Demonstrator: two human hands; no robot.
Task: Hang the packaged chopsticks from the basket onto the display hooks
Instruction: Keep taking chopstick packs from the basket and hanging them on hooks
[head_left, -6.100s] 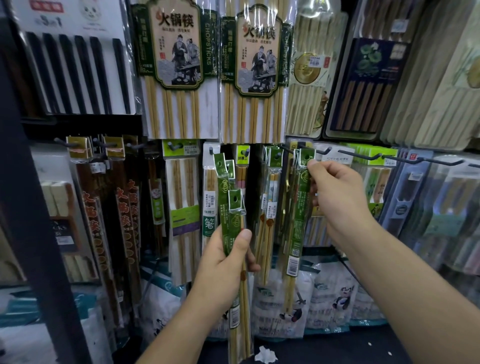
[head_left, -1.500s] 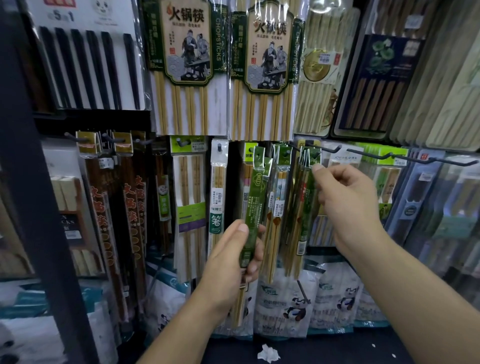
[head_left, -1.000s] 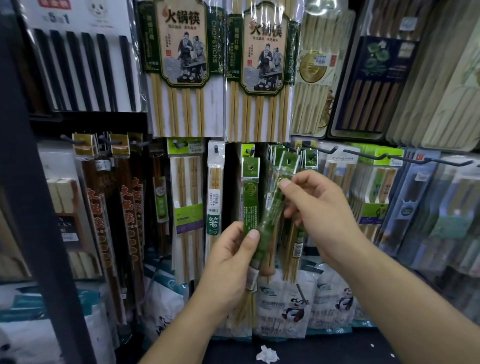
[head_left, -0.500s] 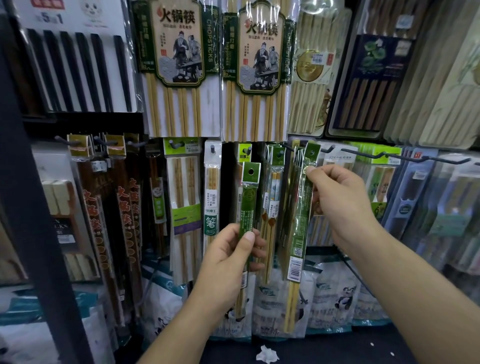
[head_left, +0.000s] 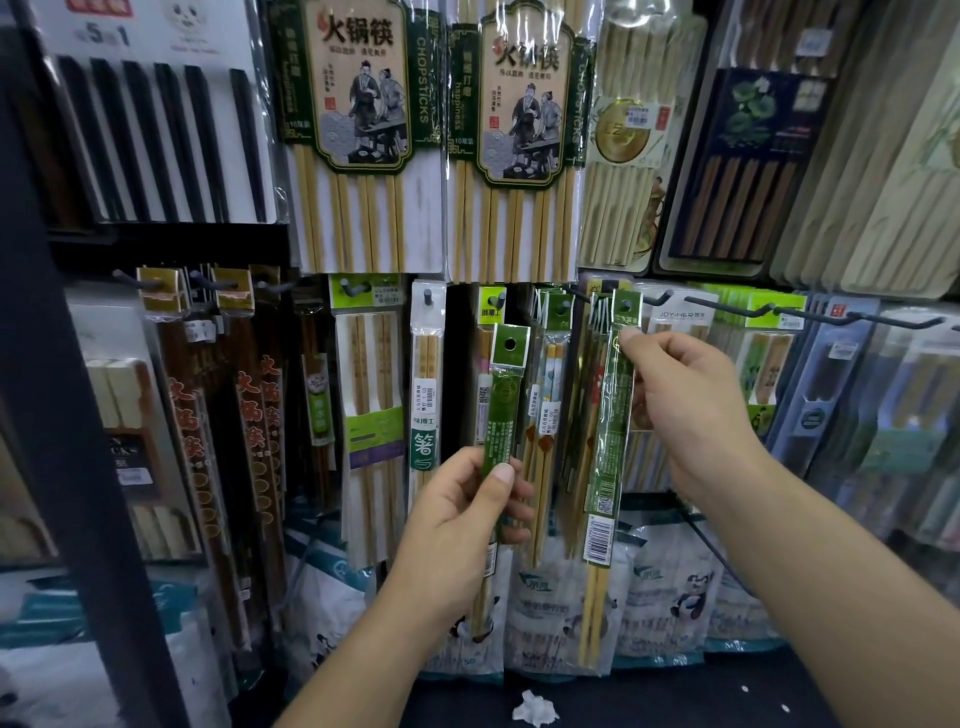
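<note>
One green chopstick pack (head_left: 609, 426) hangs upright with its punched top tab right by the tip of a black hook (head_left: 581, 292), though I cannot tell whether the tab is on the hook. The right hand (head_left: 691, 415) pinches it just below the tab between thumb and curled fingers. At about eight o'clock from it, a second green pack (head_left: 503, 415) stands upright in the left hand (head_left: 460, 525), thumb pressed on its front and fingers wrapped behind, while big bamboo chopstick cards (head_left: 358, 130) hang at twelve o'clock and a crumpled paper scrap (head_left: 535, 706) lies at six o'clock.
</note>
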